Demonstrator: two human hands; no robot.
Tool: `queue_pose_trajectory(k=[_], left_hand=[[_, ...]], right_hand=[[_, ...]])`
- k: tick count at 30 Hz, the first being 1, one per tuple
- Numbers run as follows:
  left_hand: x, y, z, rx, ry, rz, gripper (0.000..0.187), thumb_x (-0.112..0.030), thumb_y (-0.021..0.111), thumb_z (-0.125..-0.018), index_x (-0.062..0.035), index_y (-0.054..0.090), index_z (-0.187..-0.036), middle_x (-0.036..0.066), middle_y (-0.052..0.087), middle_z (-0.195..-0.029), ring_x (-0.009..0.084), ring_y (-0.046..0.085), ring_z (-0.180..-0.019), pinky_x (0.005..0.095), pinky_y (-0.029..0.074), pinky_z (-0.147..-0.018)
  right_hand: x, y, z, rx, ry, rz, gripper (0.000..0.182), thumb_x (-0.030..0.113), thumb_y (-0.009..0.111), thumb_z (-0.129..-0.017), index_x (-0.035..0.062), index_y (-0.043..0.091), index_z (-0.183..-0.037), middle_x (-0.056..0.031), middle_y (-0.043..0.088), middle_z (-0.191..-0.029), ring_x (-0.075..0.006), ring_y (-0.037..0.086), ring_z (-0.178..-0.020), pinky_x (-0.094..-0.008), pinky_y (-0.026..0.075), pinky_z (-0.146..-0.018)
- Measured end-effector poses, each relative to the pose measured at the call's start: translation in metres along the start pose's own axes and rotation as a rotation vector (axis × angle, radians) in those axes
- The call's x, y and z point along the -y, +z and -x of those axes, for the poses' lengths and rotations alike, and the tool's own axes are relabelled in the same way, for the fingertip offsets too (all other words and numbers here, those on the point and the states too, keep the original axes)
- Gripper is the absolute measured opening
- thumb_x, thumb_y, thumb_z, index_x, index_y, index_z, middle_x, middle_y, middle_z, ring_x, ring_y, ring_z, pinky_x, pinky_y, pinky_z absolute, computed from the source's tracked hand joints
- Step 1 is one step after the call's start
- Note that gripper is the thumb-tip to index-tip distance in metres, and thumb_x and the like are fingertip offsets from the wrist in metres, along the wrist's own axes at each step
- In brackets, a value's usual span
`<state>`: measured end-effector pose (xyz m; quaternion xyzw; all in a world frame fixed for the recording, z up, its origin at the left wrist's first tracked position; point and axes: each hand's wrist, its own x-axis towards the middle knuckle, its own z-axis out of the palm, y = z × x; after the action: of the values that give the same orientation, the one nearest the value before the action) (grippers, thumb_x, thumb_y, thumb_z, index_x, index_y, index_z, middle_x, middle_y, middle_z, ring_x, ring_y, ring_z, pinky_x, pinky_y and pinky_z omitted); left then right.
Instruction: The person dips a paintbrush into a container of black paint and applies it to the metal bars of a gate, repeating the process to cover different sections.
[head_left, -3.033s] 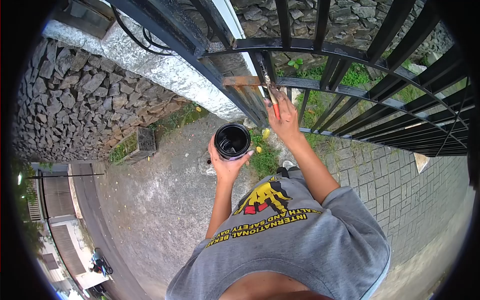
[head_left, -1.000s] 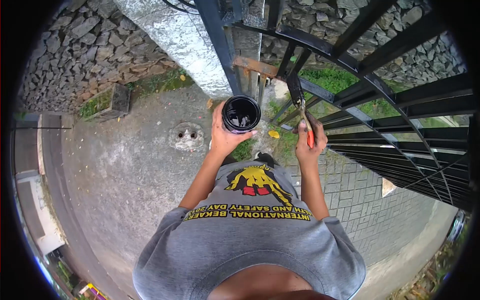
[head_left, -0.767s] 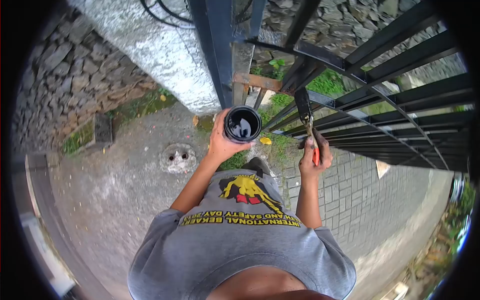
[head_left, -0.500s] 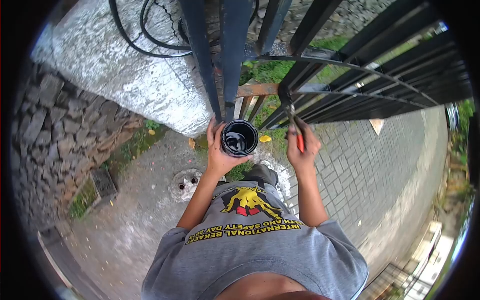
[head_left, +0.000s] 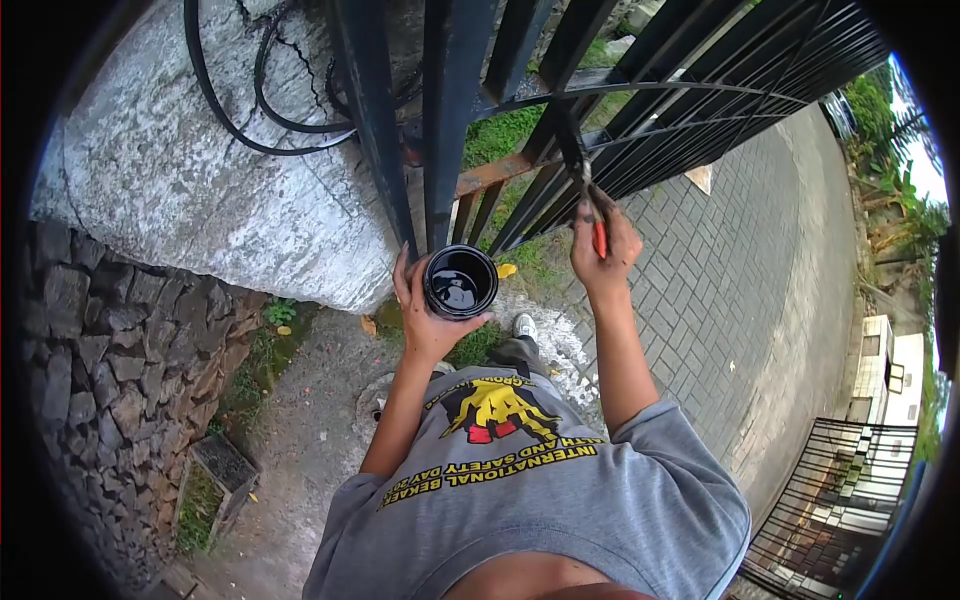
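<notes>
My left hand (head_left: 428, 328) is wrapped round a can of black paint (head_left: 460, 258), held upright in front of my shirt. Glossy dark liquid shows inside it. My right hand (head_left: 608, 258) grips a paintbrush (head_left: 600, 238) by its red handle, bristle end pointing away from me. Dark fingertips show on that hand. The brush's dark bristles are up against a bar of the black metal gate (head_left: 455, 130); exactly where they touch is hard to make out. A rusty orange crossbar (head_left: 495, 175) runs between the uprights, left of the brush.
A whitish concrete slab (head_left: 230, 190) with a black cable (head_left: 262, 148) lies at the upper left. Below it is a rough stone wall (head_left: 90, 370). Block paving (head_left: 700, 270) stretches to the right, towards another barred gate (head_left: 835, 500). My shoe (head_left: 525, 326) shows below the can.
My view has turned, so the gate and slab appear shifted left. The brush in my right hand has moved up along the gate bar. My left hand still holds the can.
</notes>
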<state>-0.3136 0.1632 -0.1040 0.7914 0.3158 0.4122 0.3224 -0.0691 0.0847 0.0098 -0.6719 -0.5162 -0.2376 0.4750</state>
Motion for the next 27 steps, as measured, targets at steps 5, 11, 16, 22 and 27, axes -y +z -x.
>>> queue_pose_trajectory(k=[5, 11, 16, 22, 27], left_hand=[[0.000, -0.005, 0.002, 0.026, 0.004, 0.013, 0.110, -0.047, 0.101, -0.054, 0.0000, 0.050, -0.140, 0.022, 0.051, -0.143, 0.0446, 0.022, -0.153, 0.0561, 0.036, -0.122], [0.001, -0.008, 0.003, 0.024, 0.005, 0.035, 0.109, -0.046, 0.101, -0.054, -0.0011, 0.050, -0.139, 0.023, 0.047, -0.145, 0.0449, 0.024, -0.152, 0.0572, 0.037, -0.120], [0.002, -0.010, 0.008, 0.002, -0.033, 0.071, 0.110, -0.048, 0.101, -0.054, 0.0001, 0.050, -0.140, 0.025, 0.047, -0.145, 0.0433, 0.024, -0.152, 0.0551, 0.037, -0.121], [0.005, -0.013, 0.014, -0.010, -0.057, 0.005, 0.108, -0.045, 0.101, -0.055, -0.0009, 0.051, -0.140, 0.026, 0.043, -0.148, 0.0427, 0.030, -0.150, 0.0531, 0.041, -0.118], [0.003, -0.016, 0.013, -0.033, -0.072, 0.019, 0.108, -0.041, 0.102, -0.054, -0.0012, 0.051, -0.141, 0.027, 0.040, -0.151, 0.0407, 0.037, -0.148, 0.0500, 0.044, -0.116]], right_hand=[[-0.012, -0.011, 0.007, -0.061, 0.096, 0.038, 0.025, 0.006, 0.072, -0.091, -0.0052, 0.070, -0.114, -0.0189, 0.075, -0.092, -0.0299, 0.076, -0.075, -0.0341, 0.058, -0.068], [-0.037, -0.005, -0.021, 0.063, 0.069, -0.017, 0.024, 0.005, 0.070, -0.093, -0.0041, 0.070, -0.115, -0.0202, 0.074, -0.093, -0.0334, 0.075, -0.078, -0.0352, 0.058, -0.072], [-0.040, 0.007, -0.035, -0.018, 0.006, -0.050, 0.023, 0.003, 0.070, -0.092, -0.0048, 0.069, -0.114, -0.0201, 0.073, -0.090, -0.0346, 0.073, -0.076, -0.0365, 0.057, -0.070], [-0.034, 0.010, -0.026, 0.171, 0.119, 0.067, 0.028, 0.004, 0.071, -0.087, -0.0044, 0.069, -0.114, -0.0232, 0.072, -0.092, -0.0406, 0.073, -0.080, -0.0422, 0.057, -0.069], [-0.025, 0.012, -0.034, 0.009, 0.013, 0.069, 0.030, 0.007, 0.071, -0.088, -0.0047, 0.068, -0.116, -0.0220, 0.071, -0.089, -0.0393, 0.073, -0.077, -0.0420, 0.057, -0.067]])
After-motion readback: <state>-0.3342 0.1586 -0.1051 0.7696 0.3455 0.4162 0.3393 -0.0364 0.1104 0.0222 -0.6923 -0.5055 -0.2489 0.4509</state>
